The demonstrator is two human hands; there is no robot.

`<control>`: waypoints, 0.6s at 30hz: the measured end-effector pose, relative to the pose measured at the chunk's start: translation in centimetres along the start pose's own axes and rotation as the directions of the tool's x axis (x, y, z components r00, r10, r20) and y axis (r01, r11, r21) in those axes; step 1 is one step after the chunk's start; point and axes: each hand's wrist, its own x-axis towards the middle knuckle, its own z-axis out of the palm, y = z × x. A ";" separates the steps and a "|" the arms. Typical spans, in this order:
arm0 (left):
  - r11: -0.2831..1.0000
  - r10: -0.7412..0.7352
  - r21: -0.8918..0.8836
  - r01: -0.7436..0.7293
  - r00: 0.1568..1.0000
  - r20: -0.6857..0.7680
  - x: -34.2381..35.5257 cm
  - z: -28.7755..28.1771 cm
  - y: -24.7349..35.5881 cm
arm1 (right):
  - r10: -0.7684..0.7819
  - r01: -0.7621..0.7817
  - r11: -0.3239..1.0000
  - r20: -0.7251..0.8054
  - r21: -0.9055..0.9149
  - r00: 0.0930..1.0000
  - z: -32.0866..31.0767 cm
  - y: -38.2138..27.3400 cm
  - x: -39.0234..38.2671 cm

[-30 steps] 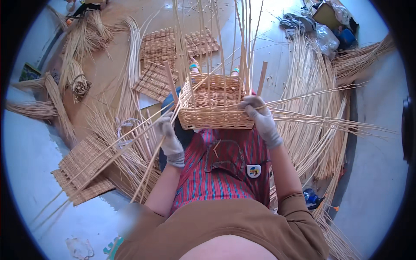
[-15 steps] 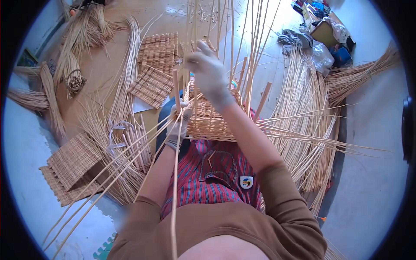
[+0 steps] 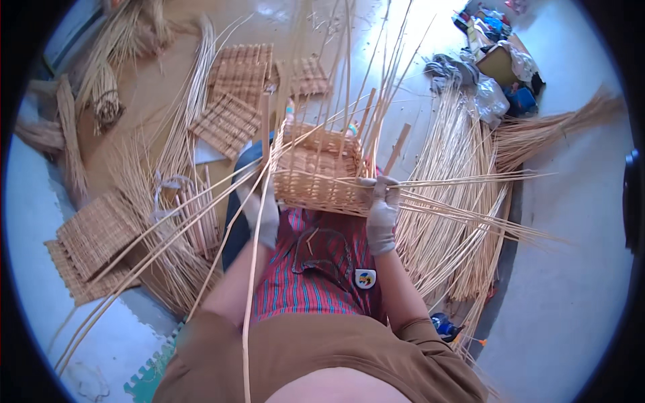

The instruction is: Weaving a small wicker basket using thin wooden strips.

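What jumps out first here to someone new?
The half-woven basket on the lap, centre frame, long loose canes spraying up and sideways from it. Both gloved hands work its near rim: left hand at the left corner, right hand at the right. Flat woven mats lie on the floor, left.

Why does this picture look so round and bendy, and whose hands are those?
The camera sits on a person's head and looks down, and its wide lens bends straight lines near the rim. The arms coming from the bottom are that person's own, in pale gloves. The right hand grips the near edge of a half-woven wicker basket on their lap. The left hand holds long thin canes beside it. Around them on the floor lie bundles of canes and flat woven mats.
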 end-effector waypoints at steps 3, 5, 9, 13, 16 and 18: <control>0.903 0.376 0.103 -0.417 0.884 0.279 -2.4 1.3 3.5 | -0.047 0.048 0.996 0.008 -0.077 0.999 -0.3 -1.6 0.0; 0.993 -0.058 0.121 0.010 0.918 0.393 -1.6 3.7 3.6 | 0.061 -0.067 0.977 -0.036 -0.201 0.997 0.7 -3.4 -0.1; 0.873 -0.332 0.487 0.018 0.752 0.569 2.1 6.3 0.7 | -0.291 0.328 0.880 0.157 -0.343 0.944 6.9 -7.4 3.6; 0.884 -0.468 0.284 0.371 0.709 0.527 2.4 6.1 -0.9 | -0.513 0.625 0.591 0.360 -0.509 0.779 10.8 -8.3 8.9; 0.876 -0.482 0.324 0.357 0.690 0.540 2.1 5.7 -0.3 | -0.462 0.571 0.673 0.336 -0.470 0.821 5.7 -6.2 7.3; 0.859 -0.511 0.293 0.419 0.670 0.539 2.8 6.2 0.4 | -0.219 0.216 0.970 -0.013 -0.114 0.976 1.2 -4.6 4.3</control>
